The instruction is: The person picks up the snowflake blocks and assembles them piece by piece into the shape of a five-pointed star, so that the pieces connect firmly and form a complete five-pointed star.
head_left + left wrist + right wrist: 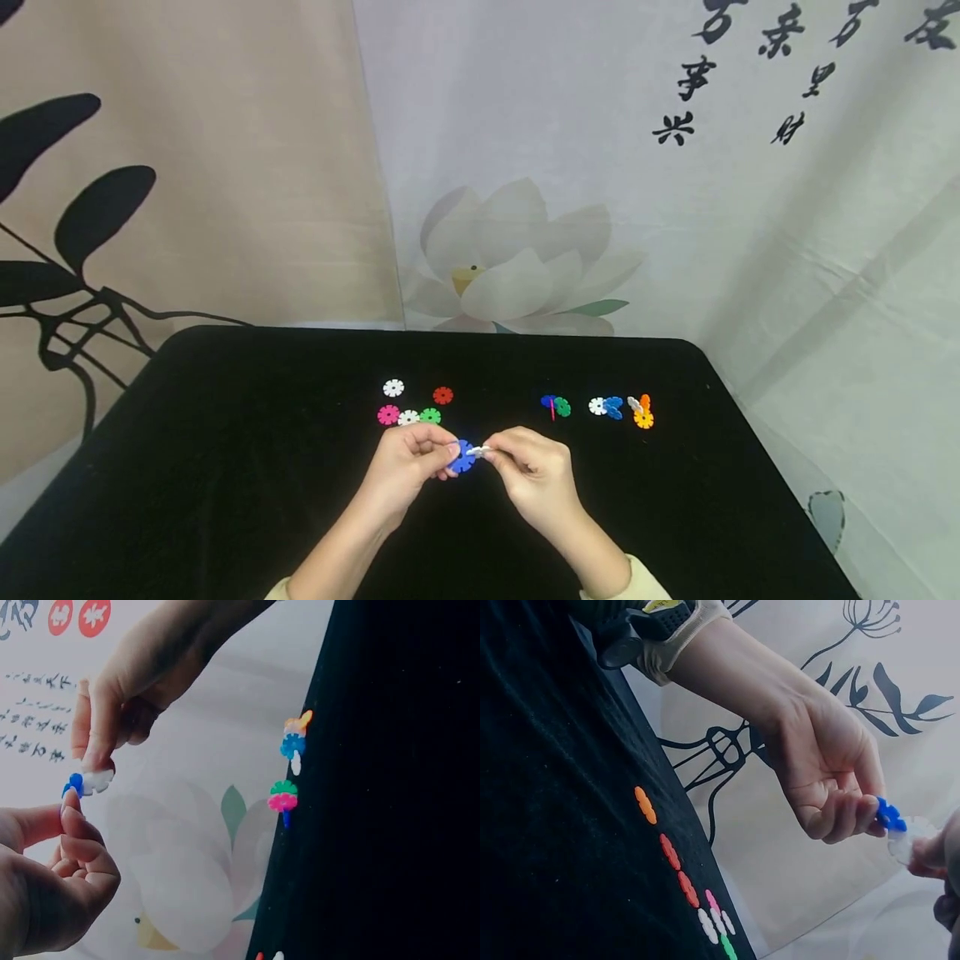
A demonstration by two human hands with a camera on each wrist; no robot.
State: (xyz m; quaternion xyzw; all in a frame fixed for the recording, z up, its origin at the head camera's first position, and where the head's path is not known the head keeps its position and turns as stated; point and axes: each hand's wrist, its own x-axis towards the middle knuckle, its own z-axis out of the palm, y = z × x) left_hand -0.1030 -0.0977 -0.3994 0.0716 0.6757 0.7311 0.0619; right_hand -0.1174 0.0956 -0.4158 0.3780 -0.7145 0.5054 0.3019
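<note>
Left hand [408, 462]: thumb and fingers pinching notched blue disc [463, 457]. Right hand [536, 471]: thumb and fingers pinching white disc [97, 782] edge-on. Both discs above black tabletop [225, 517], in gap between two sets of fingers, touching; can't tell how far slotted together. Just beyond left fingers: loose pink disc [387, 414], green disc [430, 416], another white one partly behind hand; farther beyond, red disc [443, 395]. Beyond right fingers and off to right: joined clusters, one with orange disc [643, 418].

Black table [285, 433] before pale lotus-printed cloth [540, 125]
</note>
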